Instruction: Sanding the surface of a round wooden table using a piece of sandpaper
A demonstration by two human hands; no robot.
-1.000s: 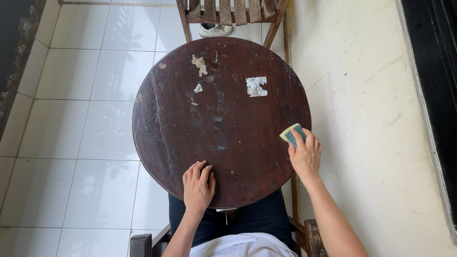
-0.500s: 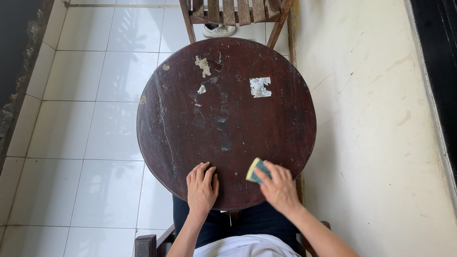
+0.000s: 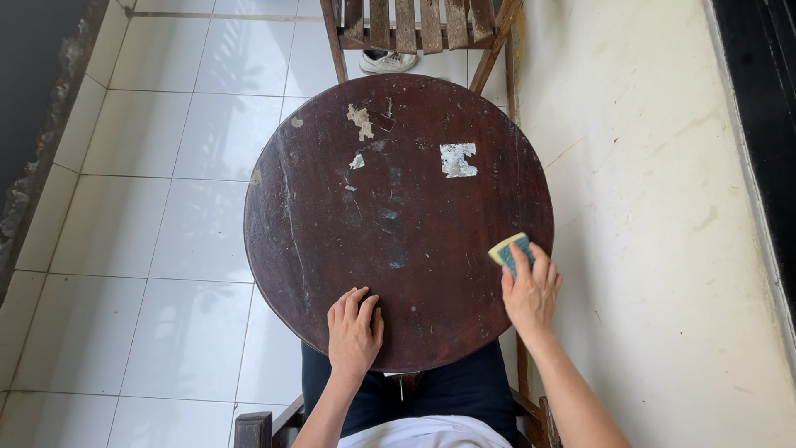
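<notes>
Swinging back out to the right rim of the round tabletop (image 3: 398, 249) now, right hand (image 3: 529, 292) with fingers clamped on the yellow-green sponge (image 3: 511, 250). Sweeping the near edge again, evidently. Bracing flat near the front, left hand (image 3: 354, 332), fingers loosely spread, gripping nothing.

A round table (image 3: 398, 224) of dark brown wood is seen, its top worn and streaked, with a dull sheen and pale patches where the finish has flaked away; a whitish scrap that looks like torn paper (image 3: 458, 159) is stuck to it. A sponge (image 3: 510, 251), soft and porous, with a yellow body and a rougher green face, is pressed to the wood under the right hand (image 3: 529, 290). The floor tiles (image 3: 166, 207) are glossy white, with reflections shown. The wall (image 3: 655, 249) is matt, cream and scuffed. The slatted chair (image 3: 419, 25) is of bare, weathered wood.
</notes>
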